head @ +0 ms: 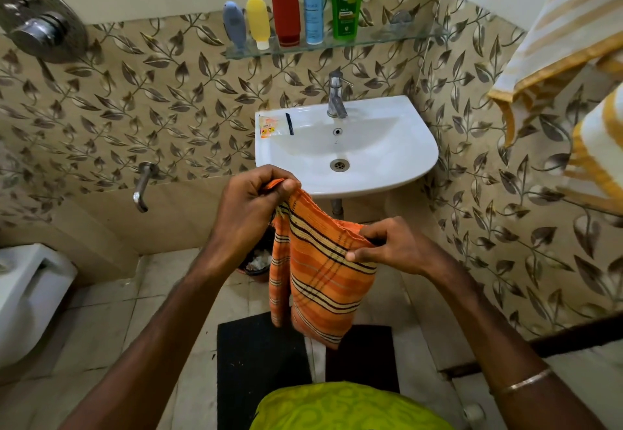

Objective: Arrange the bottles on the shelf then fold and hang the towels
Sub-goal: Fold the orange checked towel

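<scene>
Head view, landmark: white sink (pixel 397 173), mounted on the leaf-patterned wall; all places below are given relative to it.
Task's thing: orange striped towel (pixel 320 274), held in the air just in front of the sink's front rim and below it, over the black floor mat (pixel 256 362).
Left hand (pixel 249 204): curled fingers and thumb pinch the towel's top corner, close to the sink's front-left edge; this is the higher hand and the one nearer the sink.
Right hand (pixel 387 247): thumb and fingers pinch the top edge at the other end, lower and further out from the sink.
Key relation: the held edge slopes down from left hand to right; the cloth's long axis hangs straight down from that edge, towards the mat.
Judgement on next move: the two pinched ends look ready to be brought together for a fold; levelling the edge first would help the halves match.
Towel appearance: orange weave with dark and cream stripes, thin, limp, apparently doubled already, the left part hanging as a narrow strip.
Bottles: five stand upright in a row on the glass shelf (pixel 387 42) above the sink; that part appears done.
Other towels: yellow-striped towels (pixel 556 35) hang to the right of the sink, above its level.
</scene>
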{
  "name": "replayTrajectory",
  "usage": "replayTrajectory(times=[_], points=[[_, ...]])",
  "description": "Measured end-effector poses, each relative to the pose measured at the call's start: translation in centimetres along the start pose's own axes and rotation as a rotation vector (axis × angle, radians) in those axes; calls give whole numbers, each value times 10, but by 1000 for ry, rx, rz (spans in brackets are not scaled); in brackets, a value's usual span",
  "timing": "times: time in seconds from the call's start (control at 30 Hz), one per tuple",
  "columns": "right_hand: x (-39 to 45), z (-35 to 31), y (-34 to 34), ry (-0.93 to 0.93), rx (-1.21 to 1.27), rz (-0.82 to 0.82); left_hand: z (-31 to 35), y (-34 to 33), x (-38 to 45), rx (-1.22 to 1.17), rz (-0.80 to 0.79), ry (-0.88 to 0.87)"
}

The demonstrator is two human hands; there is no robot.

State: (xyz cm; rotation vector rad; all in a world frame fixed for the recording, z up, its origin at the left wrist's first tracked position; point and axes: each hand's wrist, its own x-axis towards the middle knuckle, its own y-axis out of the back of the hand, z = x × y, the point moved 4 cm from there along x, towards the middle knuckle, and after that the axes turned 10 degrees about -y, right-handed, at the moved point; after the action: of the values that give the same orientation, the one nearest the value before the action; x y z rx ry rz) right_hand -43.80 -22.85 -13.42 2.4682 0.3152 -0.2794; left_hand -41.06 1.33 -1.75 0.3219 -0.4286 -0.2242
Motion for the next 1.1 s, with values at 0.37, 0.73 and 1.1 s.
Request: replayTrajectory(times=[0.37, 0.73, 1.1], points=[[-4, 38, -3, -201, -155, -28, -1, 26, 8, 39, 124, -22], [-10, 36, 57, -38, -160, 483, -26, 40, 3, 62, 177, 40], [-5, -2, 87, -211, -406, 484, -61, 44, -3, 56, 208, 156]])
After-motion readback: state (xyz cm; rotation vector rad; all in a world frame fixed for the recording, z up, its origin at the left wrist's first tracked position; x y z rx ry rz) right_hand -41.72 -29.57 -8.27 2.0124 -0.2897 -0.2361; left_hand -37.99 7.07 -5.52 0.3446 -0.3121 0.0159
